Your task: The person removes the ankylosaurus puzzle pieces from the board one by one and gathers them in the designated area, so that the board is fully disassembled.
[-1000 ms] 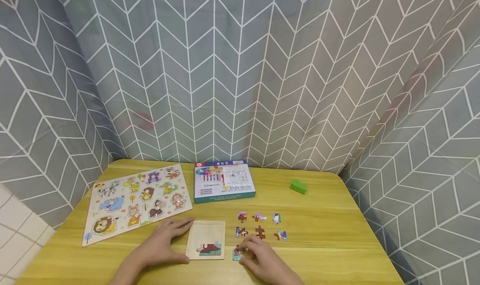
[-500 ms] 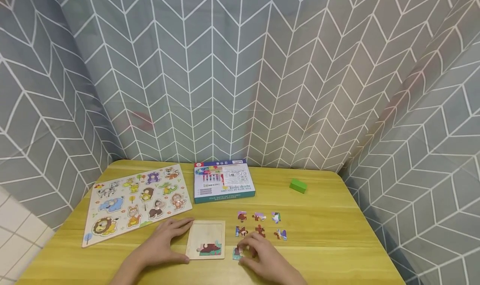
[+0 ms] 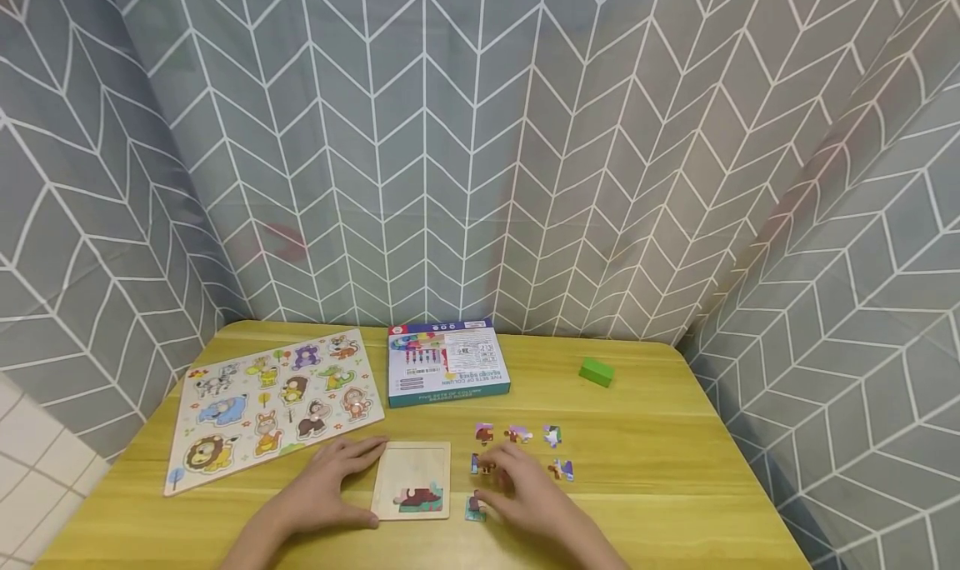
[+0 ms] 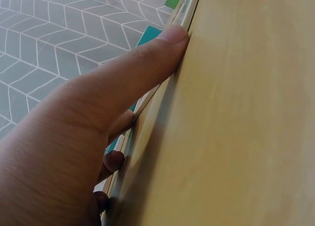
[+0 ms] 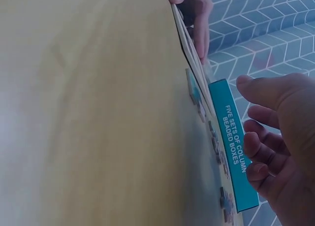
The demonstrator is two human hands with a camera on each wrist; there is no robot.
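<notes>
In the head view, a square wooden puzzle tray [image 3: 412,463] lies on the table, a few joined pieces [image 3: 418,498] at its lower right. My left hand [image 3: 324,488] rests along the tray's left side, forefinger near the upper corner and thumb near the lower one. Right of the tray is a loose jigsaw piece [image 3: 474,513], teal at the bottom. My right hand [image 3: 527,493] hovers over the loose pieces with relaxed, parted fingers, covering part of the middle row. In the right wrist view, nothing shows between that hand's thumb and fingers [image 5: 260,148].
Several more jigsaw pieces [image 3: 518,433] lie in rows right of the tray. An animal puzzle board [image 3: 251,399] is at the left, a boxed bead set [image 3: 450,362] at the back, and a green block [image 3: 596,373] at the back right. A patterned curtain [image 3: 465,153] hangs behind the table.
My right hand's fingertips have lifted off the teal-bottomed jigsaw piece and moved up toward the middle row. The piece stays in place. My left hand and the tray have not moved.
</notes>
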